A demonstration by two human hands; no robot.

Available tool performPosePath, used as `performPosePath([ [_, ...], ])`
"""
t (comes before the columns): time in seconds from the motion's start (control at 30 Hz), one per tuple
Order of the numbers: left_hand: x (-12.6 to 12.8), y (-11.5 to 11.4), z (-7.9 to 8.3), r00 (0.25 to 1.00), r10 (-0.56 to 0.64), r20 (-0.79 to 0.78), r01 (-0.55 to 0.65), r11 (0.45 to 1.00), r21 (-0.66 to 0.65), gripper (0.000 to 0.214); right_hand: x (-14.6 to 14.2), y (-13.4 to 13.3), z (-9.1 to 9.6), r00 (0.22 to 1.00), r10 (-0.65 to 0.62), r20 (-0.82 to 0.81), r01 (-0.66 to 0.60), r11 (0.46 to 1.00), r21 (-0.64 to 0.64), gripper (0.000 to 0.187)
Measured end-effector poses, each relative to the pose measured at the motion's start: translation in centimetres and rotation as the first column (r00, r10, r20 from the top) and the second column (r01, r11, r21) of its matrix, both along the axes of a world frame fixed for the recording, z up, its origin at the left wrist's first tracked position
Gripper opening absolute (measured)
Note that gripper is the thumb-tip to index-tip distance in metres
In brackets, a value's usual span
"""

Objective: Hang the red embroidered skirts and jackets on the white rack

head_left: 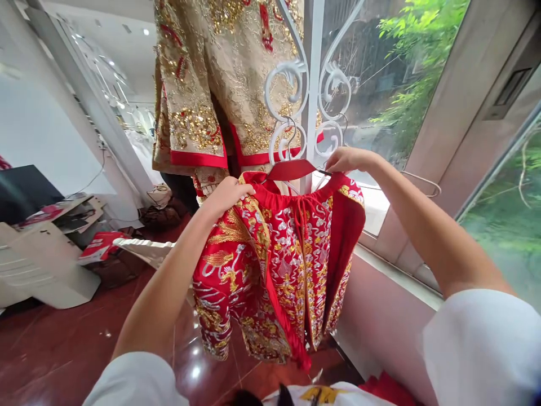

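A red skirt (291, 254) with gold and silver embroidery and a drawstring waist hangs in front of me from a hanger (291, 169) with a metal hook. The hook is on a white scrolled metal stand (311, 84). My left hand (232, 197) is closed on the left side of the skirt's gathered waistband. At the right end of the hanger, just above the waistband, my right hand (349, 160) pinches with thumb and fingers; its fingertips are partly hidden. Behind the skirt's left side shows a red embroidered jacket (220, 276).
A beige-gold beaded garment (240, 73) with red trim hangs above. To the right are a window (389, 84) and its sill (401, 282). A white desk (42, 265) with a dark monitor (19, 194) stands at left, beside bags on the red tiled floor (139, 338).
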State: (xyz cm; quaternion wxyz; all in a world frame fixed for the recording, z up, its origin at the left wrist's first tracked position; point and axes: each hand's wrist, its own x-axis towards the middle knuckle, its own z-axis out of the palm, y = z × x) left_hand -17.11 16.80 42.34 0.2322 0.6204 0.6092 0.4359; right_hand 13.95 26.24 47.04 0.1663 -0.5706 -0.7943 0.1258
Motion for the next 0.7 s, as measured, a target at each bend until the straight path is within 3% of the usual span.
performPosePath([
  [0.07, -0.4, 0.1, 0.7, 0.998, -0.051, 0.044, 0.052, 0.998, -0.031, 0.021, -0.5, -0.4, -0.4, 0.993, 0.112, -0.046, -0.12, 0.972, -0.202, 0.017],
  [0.13, -0.6, 0.4, 1.5, 0.99, -0.098, 0.103, 0.104, 0.993, -0.055, 0.02, -0.9, -0.8, -1.2, 0.961, 0.211, -0.176, -0.265, 0.88, -0.394, 0.024],
  [0.2, -0.3, 1.0, 2.1, 0.989, -0.11, 0.095, 0.116, 0.991, -0.064, 0.023, -1.4, -1.2, -2.1, 0.911, 0.27, -0.31, -0.395, 0.785, -0.478, 0.031],
  [0.4, 1.6, 3.3, 3.4, 0.99, -0.136, -0.033, 0.133, 0.989, -0.071, 0.019, -2.6, -1.3, -3.4, 0.774, 0.424, -0.471, -0.615, 0.68, -0.399, 0.039],
  [0.6, 1.9, 3.1, 4.2, 0.99, -0.144, -0.01, 0.139, 0.973, -0.183, 0.015, -3.7, -1.0, -4.2, 0.77, 0.455, -0.448, -0.631, 0.647, -0.428, 0.055],
  [0.7, 1.6, 3.3, 4.4, 0.992, -0.086, -0.089, 0.077, 0.991, -0.106, 0.015, -4.1, -1.4, -4.5, 0.766, 0.465, -0.443, -0.638, 0.637, -0.433, 0.061],
])
